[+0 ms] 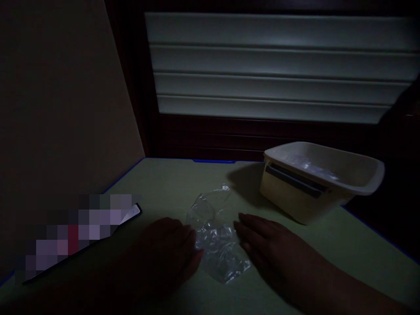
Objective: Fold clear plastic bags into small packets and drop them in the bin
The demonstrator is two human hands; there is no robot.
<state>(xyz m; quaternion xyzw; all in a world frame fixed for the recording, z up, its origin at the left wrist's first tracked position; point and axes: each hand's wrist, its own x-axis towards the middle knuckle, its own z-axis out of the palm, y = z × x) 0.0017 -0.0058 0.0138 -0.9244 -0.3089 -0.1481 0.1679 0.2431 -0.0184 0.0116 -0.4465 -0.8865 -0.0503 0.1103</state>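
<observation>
A crumpled clear plastic bag lies on the light green tabletop, between my two hands. My left hand is at the bag's left edge, its fingertips and thumb touching or nearly touching the plastic. It is in deep shadow, but the fingers look loosely bent, with a gap beside the thumb. On the other side, my right hand rests low over the table with fingers stretched toward the bag. Its fingertips are close to the bag's right edge, and nothing is held in it.
A cream plastic tub with a dark handle stands at the back right, with clear plastic inside. At the left lies a dark-edged flat device, its surface mostly pixelated. The blue-edged table meets a wall and a slatted panel.
</observation>
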